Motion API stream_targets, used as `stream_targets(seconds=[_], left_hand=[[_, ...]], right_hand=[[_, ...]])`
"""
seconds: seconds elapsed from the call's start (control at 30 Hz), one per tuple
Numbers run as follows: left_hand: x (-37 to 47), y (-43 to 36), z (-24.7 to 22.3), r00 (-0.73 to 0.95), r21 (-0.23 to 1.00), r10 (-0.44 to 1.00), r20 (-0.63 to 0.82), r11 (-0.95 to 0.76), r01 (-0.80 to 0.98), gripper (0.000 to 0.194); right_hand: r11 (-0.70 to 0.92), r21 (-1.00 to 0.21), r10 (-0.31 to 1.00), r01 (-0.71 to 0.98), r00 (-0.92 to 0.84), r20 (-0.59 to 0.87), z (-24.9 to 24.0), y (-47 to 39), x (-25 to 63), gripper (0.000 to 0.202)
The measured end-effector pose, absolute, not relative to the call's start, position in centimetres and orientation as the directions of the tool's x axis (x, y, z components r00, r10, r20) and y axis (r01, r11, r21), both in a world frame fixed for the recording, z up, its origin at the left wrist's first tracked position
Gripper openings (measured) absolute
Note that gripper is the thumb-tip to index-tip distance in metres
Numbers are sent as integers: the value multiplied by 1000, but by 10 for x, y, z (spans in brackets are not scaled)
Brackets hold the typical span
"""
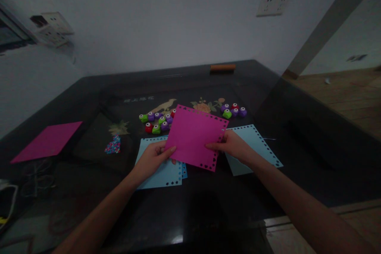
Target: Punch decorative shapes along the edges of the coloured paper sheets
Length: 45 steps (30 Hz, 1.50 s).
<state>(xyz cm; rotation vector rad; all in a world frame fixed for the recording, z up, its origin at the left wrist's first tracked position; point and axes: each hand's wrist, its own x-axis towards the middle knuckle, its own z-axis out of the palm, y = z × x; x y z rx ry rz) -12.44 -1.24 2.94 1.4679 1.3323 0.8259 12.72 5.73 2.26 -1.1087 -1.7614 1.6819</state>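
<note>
A pink sheet (195, 137) with small shapes punched along its top, right and part of its bottom edge is held up over the dark table. My left hand (153, 158) pinches its lower left edge, thumb on top. At its right edge, my right hand (233, 146) grips it, thumb across the front. Beneath and to the left lies a light blue sheet (162, 174) with punched edges, a brighter blue one (184, 170) peeking out beside it. Another punched light blue sheet (253, 145) lies under my right wrist.
Behind the sheets stand several red, green and purple punches (162, 123), with more at the right (234, 110). Small colourful bits (113, 145) and a plain pink sheet (49, 141) lie left. A brown roll (222, 68) rests near the table's (190, 81) back edge.
</note>
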Motion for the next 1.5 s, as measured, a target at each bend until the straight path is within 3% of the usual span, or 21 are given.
stream_targets(seconds=[0.43,0.67,1.07,1.2,1.33,1.4,1.5], left_hand=[[-125,-12,31,125,935,989,-74,26,353,34],[-138,-6,29,6,903,999,42,-40,427,31],[-188,13,28,-355,913,927,121,36,406,32],[-204,30,34,-408,796,882,234,67,602,25],[-222,64,27,-337,551,880,335,107,828,31],[-230,83,20,-268,446,933,242,138,884,34],[-237,105,11,-259,389,965,37,225,893,39]], right_hand=[[-14,-941,843,338,-502,-193,28,56,123,16],[1,-952,857,305,-491,-156,22,60,126,15],[29,-947,869,320,-476,-134,18,62,129,17],[26,-959,870,281,-480,-117,17,62,129,18],[-5,-979,868,204,-485,-106,17,63,130,20],[-6,-978,876,208,-471,-106,17,65,131,20],[4,-973,891,232,-443,-102,19,66,132,18]])
